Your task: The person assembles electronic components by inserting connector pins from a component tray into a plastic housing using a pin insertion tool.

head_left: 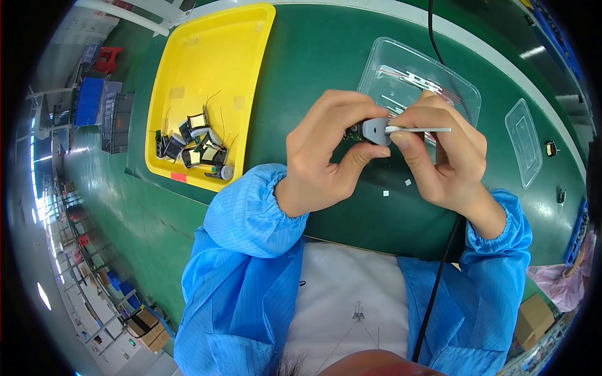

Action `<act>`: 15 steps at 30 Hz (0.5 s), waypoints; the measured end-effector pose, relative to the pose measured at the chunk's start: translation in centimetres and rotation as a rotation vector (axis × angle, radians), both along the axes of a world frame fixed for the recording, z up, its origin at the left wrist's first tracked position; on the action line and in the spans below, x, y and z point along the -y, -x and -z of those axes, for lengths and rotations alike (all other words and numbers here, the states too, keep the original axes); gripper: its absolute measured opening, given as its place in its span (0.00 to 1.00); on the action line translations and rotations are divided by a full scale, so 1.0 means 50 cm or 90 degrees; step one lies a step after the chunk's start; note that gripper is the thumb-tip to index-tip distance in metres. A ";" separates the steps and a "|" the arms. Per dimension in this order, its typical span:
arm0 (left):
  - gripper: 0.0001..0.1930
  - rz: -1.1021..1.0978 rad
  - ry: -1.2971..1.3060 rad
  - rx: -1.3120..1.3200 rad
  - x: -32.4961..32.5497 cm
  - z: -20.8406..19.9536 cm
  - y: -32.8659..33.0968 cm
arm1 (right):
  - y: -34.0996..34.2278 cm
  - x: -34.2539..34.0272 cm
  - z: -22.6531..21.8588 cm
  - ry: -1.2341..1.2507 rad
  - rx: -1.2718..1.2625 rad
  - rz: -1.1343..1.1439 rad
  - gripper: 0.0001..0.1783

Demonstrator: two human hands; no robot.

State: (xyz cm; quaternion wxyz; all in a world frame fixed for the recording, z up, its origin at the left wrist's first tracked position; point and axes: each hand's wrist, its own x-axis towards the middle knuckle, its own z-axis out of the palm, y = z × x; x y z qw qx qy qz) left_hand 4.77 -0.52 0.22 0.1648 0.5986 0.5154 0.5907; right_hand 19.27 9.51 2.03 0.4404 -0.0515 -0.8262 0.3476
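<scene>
My left hand (323, 150) pinches a small grey rounded housing (375, 131) between thumb and fingers, above the green table. Dark and green parts, like a circuit board, show at the housing's left side, partly covered by the fingers. In my right hand (448, 150) is a thin white stick (433, 130), gripped between thumb and forefinger. Its left end meets or nearly meets the face of the housing; actual contact is hard to make out. Just below the hands, two small white squares (385, 193) lie on the table.
A yellow tray (213, 56) at left holds several small wired electronic assemblies (199, 139). Behind my right hand stands a clear plastic box (467, 88) with thin wired parts. Its likely lid (523, 147) lies farther right, near two small components (551, 148). A black cable (433, 31) crosses the table.
</scene>
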 end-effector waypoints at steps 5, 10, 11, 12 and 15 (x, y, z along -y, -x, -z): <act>0.16 -0.023 -0.046 -0.061 0.004 -0.009 -0.007 | -0.003 0.005 0.012 0.056 -0.026 -0.028 0.06; 0.16 -0.047 -0.011 0.045 0.008 -0.002 -0.025 | 0.006 0.002 0.017 0.028 -0.024 -0.014 0.06; 0.16 -0.061 -0.006 0.057 0.009 0.001 -0.029 | 0.005 0.002 0.017 0.031 -0.012 -0.005 0.06; 0.16 -0.062 -0.007 0.058 0.009 0.006 -0.029 | 0.005 0.004 0.021 0.031 -0.012 -0.006 0.06; 0.15 -0.055 0.000 0.090 0.008 0.013 -0.032 | 0.002 0.003 0.029 0.128 0.002 0.003 0.05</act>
